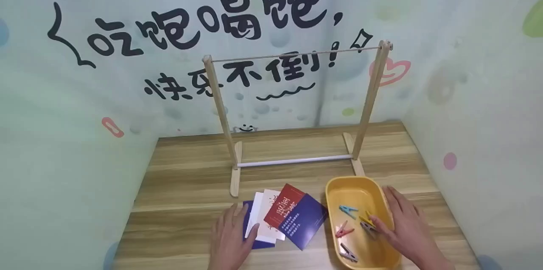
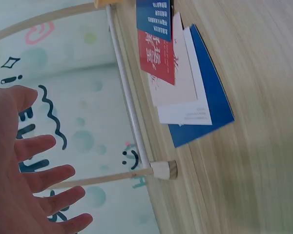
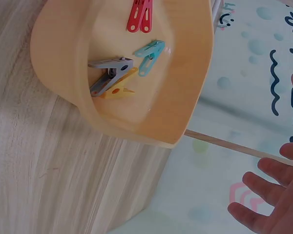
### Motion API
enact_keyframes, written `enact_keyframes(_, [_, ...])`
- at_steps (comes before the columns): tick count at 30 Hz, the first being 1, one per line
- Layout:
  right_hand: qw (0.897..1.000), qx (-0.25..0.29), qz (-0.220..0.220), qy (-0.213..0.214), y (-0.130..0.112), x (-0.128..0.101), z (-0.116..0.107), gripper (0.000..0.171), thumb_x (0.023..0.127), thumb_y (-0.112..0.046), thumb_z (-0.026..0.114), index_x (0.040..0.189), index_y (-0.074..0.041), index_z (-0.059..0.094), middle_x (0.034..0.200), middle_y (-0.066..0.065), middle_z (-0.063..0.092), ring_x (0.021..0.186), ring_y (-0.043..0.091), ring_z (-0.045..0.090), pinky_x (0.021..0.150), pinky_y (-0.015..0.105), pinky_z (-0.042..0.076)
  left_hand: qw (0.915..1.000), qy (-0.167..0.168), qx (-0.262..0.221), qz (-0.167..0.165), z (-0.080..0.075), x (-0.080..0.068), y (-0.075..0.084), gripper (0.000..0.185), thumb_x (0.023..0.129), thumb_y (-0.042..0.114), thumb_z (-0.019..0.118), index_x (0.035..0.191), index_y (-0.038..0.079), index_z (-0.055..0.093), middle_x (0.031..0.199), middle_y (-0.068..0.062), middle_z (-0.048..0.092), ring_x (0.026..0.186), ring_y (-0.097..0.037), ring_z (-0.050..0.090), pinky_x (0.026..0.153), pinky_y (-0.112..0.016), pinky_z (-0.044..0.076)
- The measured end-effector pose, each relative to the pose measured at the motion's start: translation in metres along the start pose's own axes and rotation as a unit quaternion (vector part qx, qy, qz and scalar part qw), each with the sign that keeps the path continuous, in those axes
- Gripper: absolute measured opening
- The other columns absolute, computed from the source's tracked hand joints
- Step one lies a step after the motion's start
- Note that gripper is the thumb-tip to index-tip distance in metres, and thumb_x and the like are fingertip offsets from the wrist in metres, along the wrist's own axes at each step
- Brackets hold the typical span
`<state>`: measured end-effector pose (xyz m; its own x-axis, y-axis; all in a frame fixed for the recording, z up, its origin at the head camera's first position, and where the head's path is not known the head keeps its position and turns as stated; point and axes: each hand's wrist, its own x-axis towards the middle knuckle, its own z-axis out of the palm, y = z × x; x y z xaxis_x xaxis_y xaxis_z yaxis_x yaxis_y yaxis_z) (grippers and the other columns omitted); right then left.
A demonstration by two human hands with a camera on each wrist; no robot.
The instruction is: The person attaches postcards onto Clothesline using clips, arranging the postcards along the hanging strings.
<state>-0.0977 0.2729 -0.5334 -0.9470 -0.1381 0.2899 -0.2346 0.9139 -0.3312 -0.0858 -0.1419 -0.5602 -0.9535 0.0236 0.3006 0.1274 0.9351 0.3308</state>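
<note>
My left hand (image 1: 231, 236) is at the left side of a fanned stack of cards, its thumb overlapping them in the head view. A blue card (image 1: 306, 221) and a red card (image 1: 283, 207) lie on top; white cards (image 2: 188, 109) and another blue card (image 2: 210, 92) show beneath. The left wrist view shows its fingers spread, holding nothing. My right hand (image 1: 407, 223) hovers by the right rim of a yellow plastic basin (image 1: 354, 183), fingers loosely extended and empty. Inside lie clothespins: blue (image 1: 348, 210), red (image 1: 344, 232), yellow (image 3: 121, 88) and grey (image 1: 348, 254).
Behind the cards and basin stands a wooden frame with two posts (image 1: 370, 104), a cord (image 1: 297, 54) strung between their tops and a white bar (image 1: 295, 161) near the table. Printed wall sheets (image 1: 63, 155) close in the wooden table (image 1: 182, 176) at back and sides.
</note>
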Motion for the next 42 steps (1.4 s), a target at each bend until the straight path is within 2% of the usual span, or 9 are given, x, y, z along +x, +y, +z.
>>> enact_keyframes(2, [1.000, 0.004, -0.007, 0.007, -0.001, 0.002, 0.003, 0.079, 0.089, -0.039, 0.073, 0.148, 0.002, 0.040, 0.150, 0.023, 0.045, 0.132, 0.044, 0.046, 0.098, 0.070, 0.037, 1.0000, 0.004, 0.005, 0.005, 0.001, 0.001, 0.005, 0.056, 0.091, 0.044, 0.065, 0.137, 0.013, 0.059, 0.138, -0.019, 0.056, 0.126, -0.041, 0.053, 0.101, -0.061, 0.044])
enact_keyframes(8, [1.000, 0.005, 0.001, -0.017, -0.002, 0.005, 0.010, 0.077, 0.091, -0.041, 0.070, 0.149, -0.001, 0.040, 0.151, 0.022, 0.043, 0.134, 0.043, 0.045, 0.102, 0.070, 0.036, 0.9998, 0.001, 0.002, 0.020, 0.005, 0.007, 0.023, 0.055, 0.090, 0.043, 0.067, 0.136, 0.013, 0.059, 0.137, -0.018, 0.056, 0.126, -0.040, 0.051, 0.104, -0.059, 0.043])
enact_keyframes(11, [1.000, 0.007, -0.009, -0.008, -0.002, 0.005, 0.016, 0.077, 0.089, -0.039, 0.073, 0.148, 0.000, 0.041, 0.149, 0.022, 0.046, 0.132, 0.043, 0.047, 0.102, 0.068, 0.037, 0.9996, 0.000, -0.001, 0.029, 0.009, 0.008, 0.030, 0.055, 0.089, 0.041, 0.069, 0.135, 0.013, 0.059, 0.136, -0.018, 0.057, 0.126, -0.040, 0.051, 0.104, -0.058, 0.043])
enact_keyframes(16, [1.000, 0.002, -0.021, -0.005, -0.002, 0.005, 0.024, 0.079, 0.087, -0.037, 0.076, 0.147, 0.002, 0.042, 0.145, 0.024, 0.050, 0.128, 0.043, 0.051, 0.101, 0.066, 0.040, 0.9991, 0.008, 0.010, 0.041, 0.016, 0.007, 0.036, 0.051, 0.087, 0.040, 0.071, 0.130, 0.012, 0.063, 0.134, -0.018, 0.057, 0.123, -0.040, 0.052, 0.102, -0.058, 0.043])
enact_keyframes(24, [0.997, -0.005, 0.015, -0.073, -0.002, 0.008, 0.028, 0.081, 0.093, -0.046, 0.067, 0.152, -0.001, 0.034, 0.151, 0.025, 0.043, 0.133, 0.047, 0.046, 0.105, 0.069, 0.036, 0.9988, 0.006, 0.016, 0.046, 0.028, 0.007, 0.045, 0.051, 0.087, 0.040, 0.072, 0.129, 0.012, 0.063, 0.133, -0.019, 0.058, 0.122, -0.040, 0.052, 0.098, -0.057, 0.043])
enact_keyframes(28, [0.999, -0.009, -0.004, -0.053, -0.001, 0.007, 0.033, 0.078, 0.091, -0.042, 0.071, 0.149, 0.000, 0.039, 0.145, 0.026, 0.049, 0.129, 0.046, 0.051, 0.101, 0.067, 0.040, 0.9988, 0.005, 0.016, 0.046, 0.033, 0.006, 0.047, 0.051, 0.087, 0.040, 0.072, 0.128, 0.012, 0.063, 0.131, -0.019, 0.060, 0.120, -0.039, 0.053, 0.098, -0.057, 0.042])
enact_keyframes(32, [0.999, -0.004, -0.030, -0.024, -0.001, 0.005, 0.040, 0.075, 0.087, -0.035, 0.076, 0.145, 0.000, 0.044, 0.139, 0.026, 0.055, 0.122, 0.045, 0.056, 0.096, 0.064, 0.043, 0.9991, -0.008, 0.007, 0.042, 0.039, 0.005, 0.047, 0.053, 0.086, 0.039, 0.073, 0.129, 0.011, 0.062, 0.130, -0.019, 0.060, 0.119, -0.040, 0.054, 0.098, -0.058, 0.043])
enact_keyframes(38, [0.997, 0.001, 0.002, -0.078, -0.002, 0.005, 0.045, 0.077, 0.090, -0.037, 0.073, 0.150, -0.004, 0.039, 0.145, 0.025, 0.049, 0.127, 0.046, 0.053, 0.102, 0.065, 0.040, 0.9981, -0.058, -0.007, 0.020, 0.048, 0.004, 0.045, 0.068, 0.083, 0.044, 0.076, 0.137, 0.011, 0.054, 0.133, -0.020, 0.058, 0.122, -0.041, 0.054, 0.100, -0.060, 0.043])
enact_keyframes(42, [0.995, -0.004, 0.007, -0.094, -0.002, 0.005, 0.048, 0.078, 0.089, -0.035, 0.074, 0.151, -0.004, 0.038, 0.145, 0.026, 0.048, 0.127, 0.046, 0.053, 0.103, 0.064, 0.041, 0.9969, -0.077, -0.003, 0.012, 0.054, 0.003, 0.043, 0.071, 0.083, 0.048, 0.076, 0.140, 0.013, 0.051, 0.134, -0.019, 0.057, 0.122, -0.040, 0.054, 0.100, -0.060, 0.043])
